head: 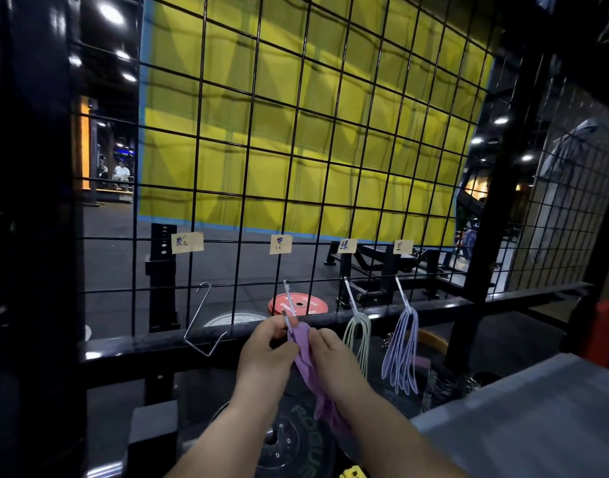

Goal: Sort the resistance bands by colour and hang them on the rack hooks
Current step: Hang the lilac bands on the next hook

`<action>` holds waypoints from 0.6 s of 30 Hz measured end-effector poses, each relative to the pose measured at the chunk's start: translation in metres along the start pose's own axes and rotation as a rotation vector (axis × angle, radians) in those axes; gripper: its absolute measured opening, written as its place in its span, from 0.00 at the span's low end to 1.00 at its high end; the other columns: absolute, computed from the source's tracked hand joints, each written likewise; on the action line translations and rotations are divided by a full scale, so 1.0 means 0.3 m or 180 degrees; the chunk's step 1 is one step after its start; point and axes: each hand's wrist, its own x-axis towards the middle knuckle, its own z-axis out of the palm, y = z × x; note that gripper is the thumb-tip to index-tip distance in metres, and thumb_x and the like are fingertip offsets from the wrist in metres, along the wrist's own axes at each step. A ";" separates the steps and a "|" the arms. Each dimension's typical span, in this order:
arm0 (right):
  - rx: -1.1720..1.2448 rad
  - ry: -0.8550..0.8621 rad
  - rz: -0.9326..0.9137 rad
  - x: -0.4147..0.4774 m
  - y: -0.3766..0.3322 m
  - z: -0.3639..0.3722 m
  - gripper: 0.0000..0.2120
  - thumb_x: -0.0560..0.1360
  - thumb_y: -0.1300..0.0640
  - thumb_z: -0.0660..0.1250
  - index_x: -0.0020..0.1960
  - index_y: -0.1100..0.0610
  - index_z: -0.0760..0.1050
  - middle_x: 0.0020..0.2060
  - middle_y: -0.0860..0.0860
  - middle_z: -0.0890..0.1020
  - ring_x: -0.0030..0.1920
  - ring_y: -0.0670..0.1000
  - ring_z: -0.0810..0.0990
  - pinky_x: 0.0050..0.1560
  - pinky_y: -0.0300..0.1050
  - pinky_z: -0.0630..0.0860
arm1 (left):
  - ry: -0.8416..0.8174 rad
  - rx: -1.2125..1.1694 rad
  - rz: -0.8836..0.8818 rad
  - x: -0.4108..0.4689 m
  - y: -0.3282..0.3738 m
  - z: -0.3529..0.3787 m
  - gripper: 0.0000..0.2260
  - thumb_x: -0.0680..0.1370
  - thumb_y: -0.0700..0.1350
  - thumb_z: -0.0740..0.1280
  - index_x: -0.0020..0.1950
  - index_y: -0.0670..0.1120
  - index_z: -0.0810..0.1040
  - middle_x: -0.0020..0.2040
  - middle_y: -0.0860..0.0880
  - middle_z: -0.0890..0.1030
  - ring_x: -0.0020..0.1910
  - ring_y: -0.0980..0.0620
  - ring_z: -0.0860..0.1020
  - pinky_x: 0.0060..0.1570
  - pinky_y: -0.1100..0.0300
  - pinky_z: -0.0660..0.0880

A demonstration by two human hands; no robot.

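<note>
A purple resistance band [308,367] hangs from between my two hands, its top at the tip of the second metal hook [289,305] on the black wire grid rack [247,188]. My left hand [265,353] pinches the hook's lower end together with the band's top. My right hand [334,357] grips the band just to the right of it. Green bands [358,336] hang on the third hook [350,296]. Pale blue bands [401,350] hang on the fourth hook [402,293]. The leftmost hook [203,322] carries nothing.
Paper labels [187,242] are taped on the grid above each hook. Behind the grid lie a red weight plate [297,303] and a bench frame [382,270]. A black plate [289,439] lies below my hands. A grey surface [523,415] is at the right.
</note>
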 end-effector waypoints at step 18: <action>-0.0738 -0.0210 -0.0221 -0.005 0.054 0.031 0.13 0.83 0.46 0.50 0.43 0.43 0.68 0.39 0.42 0.73 0.45 0.48 0.73 0.46 0.41 0.68 | 0.0004 -0.0640 0.0034 -0.004 -0.017 0.000 0.07 0.78 0.34 0.64 0.48 0.43 0.80 0.37 0.53 0.82 0.40 0.58 0.80 0.46 0.62 0.73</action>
